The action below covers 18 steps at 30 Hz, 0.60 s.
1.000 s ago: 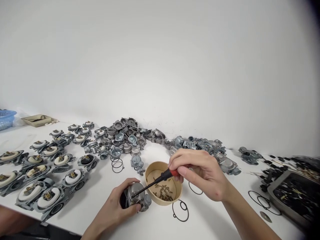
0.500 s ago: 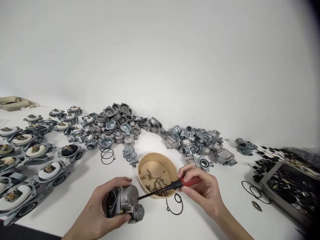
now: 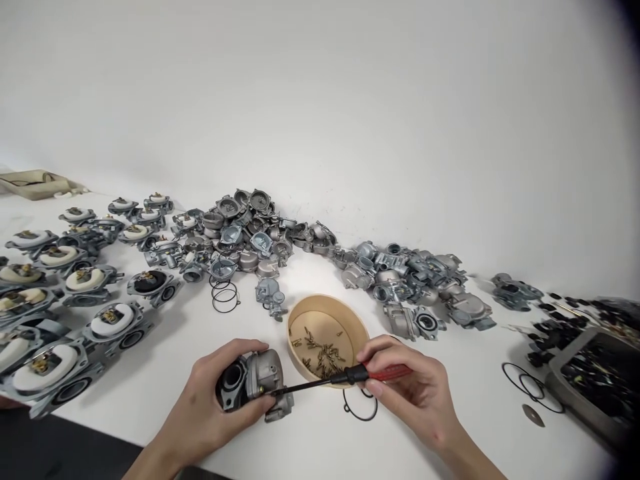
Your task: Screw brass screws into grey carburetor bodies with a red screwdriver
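Observation:
A grey metal carburetor (image 3: pixel 264 375) is gripped in my left hand (image 3: pixel 210 393), thumb along its near side and fingers over the top. My right hand (image 3: pixel 413 387) is closed around the red and black handle of a screwdriver (image 3: pixel 356 375). Its dark shaft points left, and the tip meets the carburetor beside my left thumb; the exact contact point is too small to make out. Behind the shaft stands a round tan tub (image 3: pixel 327 307) with several small brass screws (image 3: pixel 325 357) inside. Black rubber gaskets (image 3: pixel 361 408) lie under the shaft, near the tub.
Carburetor bodies with white floats (image 3: pixel 113 319) spread across the left. Float bowls (image 3: pixel 250 227) are heaped at the back, more carburetors (image 3: pixel 405 270) at the right. A single carburetor (image 3: pixel 270 297) sits left of the tub. A grey tray (image 3: pixel 565 380) of dark parts stands far right, near black rings (image 3: pixel 533 387).
The carburetor has turned in my left hand, showing more of its round opening. The screwdriver tip has moved from its upper side down beside my thumb. The whole view has shifted slightly.

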Available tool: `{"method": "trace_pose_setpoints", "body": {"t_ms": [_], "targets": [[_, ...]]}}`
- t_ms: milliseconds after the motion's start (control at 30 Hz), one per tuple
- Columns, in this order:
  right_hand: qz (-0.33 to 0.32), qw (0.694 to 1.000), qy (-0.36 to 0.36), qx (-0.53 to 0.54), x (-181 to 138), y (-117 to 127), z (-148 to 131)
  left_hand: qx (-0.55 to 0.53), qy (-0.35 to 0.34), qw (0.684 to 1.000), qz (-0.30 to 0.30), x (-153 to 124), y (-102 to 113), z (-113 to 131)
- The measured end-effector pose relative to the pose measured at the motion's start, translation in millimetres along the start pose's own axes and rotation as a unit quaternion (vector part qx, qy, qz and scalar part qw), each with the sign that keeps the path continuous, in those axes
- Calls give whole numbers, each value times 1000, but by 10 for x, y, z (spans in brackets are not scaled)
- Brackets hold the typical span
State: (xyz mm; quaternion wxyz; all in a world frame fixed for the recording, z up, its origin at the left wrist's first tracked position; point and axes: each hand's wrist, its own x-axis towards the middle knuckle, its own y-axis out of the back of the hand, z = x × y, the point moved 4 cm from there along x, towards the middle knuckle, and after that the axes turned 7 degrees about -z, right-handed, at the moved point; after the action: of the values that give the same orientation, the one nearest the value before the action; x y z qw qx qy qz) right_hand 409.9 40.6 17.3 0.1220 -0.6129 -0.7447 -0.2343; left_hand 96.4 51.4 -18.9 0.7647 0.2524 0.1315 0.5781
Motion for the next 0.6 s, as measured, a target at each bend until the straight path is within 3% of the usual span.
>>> {"method": "trace_pose_setpoints", "body": {"t_ms": [100, 233, 333, 467, 600], "targets": [[25, 998, -55, 15, -27, -14, 69, 18, 21, 1000, -10, -10, -9, -37], [45, 992, -116, 25, -56, -1, 136, -2, -5, 999, -38, -4, -25, 17], [41, 991, -126, 35, -60, 7, 158, -4, -11, 999, -34, 0, -18, 25], [39, 990, -128, 39, -59, 2, 162, -5, 46, 999, -18, -12, -5, -87], [48, 989, -134, 43, -60, -14, 157, -20, 57, 998, -34, -24, -19, -132]]}}
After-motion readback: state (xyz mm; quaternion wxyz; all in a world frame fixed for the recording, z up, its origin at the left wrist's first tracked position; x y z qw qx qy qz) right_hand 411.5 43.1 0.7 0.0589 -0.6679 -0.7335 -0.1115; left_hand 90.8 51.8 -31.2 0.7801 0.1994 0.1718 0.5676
